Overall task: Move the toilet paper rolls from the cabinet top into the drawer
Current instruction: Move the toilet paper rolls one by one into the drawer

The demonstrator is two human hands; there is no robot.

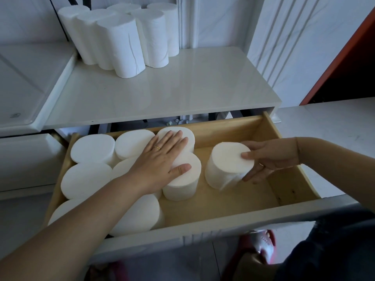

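White rolls (95, 159) fill the drawer (269, 130); the left hand (160, 159) lies flat, fingers spread, on them, while the right hand (269, 159) grips a tilted roll (227, 165).

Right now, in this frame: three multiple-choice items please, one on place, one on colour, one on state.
1. The roll in the right hand is: A on the cabinet top; B in the drawer, right of the other rolls; C on the floor.
2. The drawer's inside is: A black; B light wood; C red.
3. The left hand is: A flat on the other rolls; B a fist; C outside the drawer.
B: drawer walls surround it. B: tan boards. A: straight fingers lie on roll tops.
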